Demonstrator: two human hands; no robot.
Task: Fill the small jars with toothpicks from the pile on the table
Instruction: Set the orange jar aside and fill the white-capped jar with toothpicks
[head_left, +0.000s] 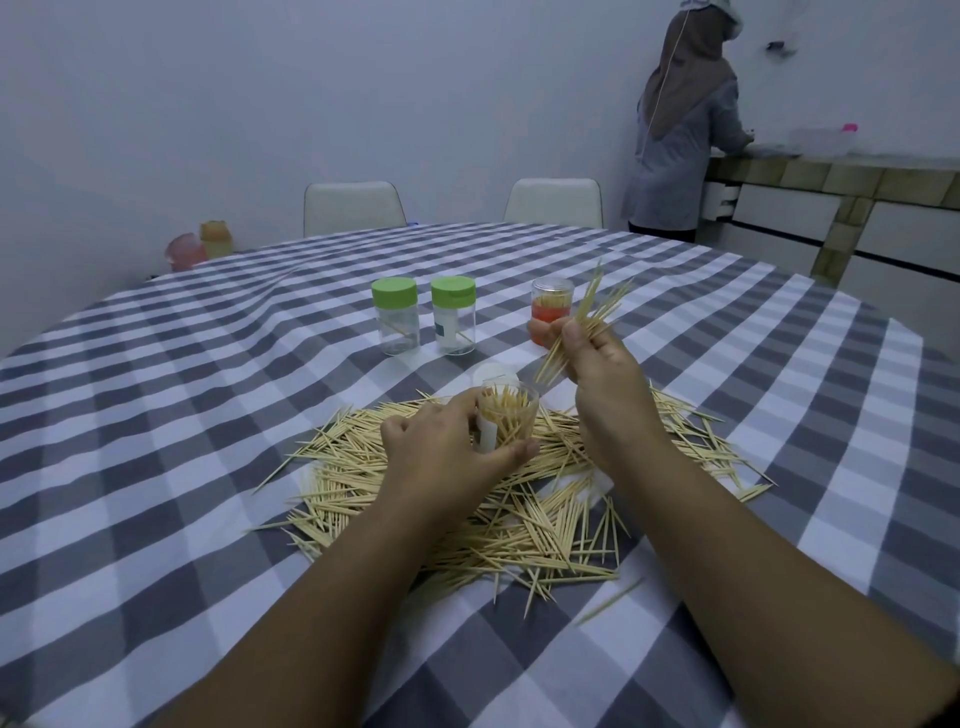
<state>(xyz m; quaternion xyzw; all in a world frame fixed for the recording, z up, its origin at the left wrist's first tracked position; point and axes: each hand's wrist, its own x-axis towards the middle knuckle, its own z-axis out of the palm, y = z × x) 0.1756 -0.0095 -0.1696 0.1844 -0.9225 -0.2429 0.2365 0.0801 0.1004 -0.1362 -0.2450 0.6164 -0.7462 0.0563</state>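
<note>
A wide pile of toothpicks lies on the checked tablecloth in front of me. My left hand grips a small clear jar with its top open, standing upright in the pile and partly filled with toothpicks. My right hand is raised just right of the jar and pinches a bundle of toothpicks that fans upward. A white lid lies just behind the jar.
Two clear jars with green lids stand behind the pile, and a jar with an orange base stands behind my right hand. Two chairs face the table's far edge. A person stands at a counter, back right.
</note>
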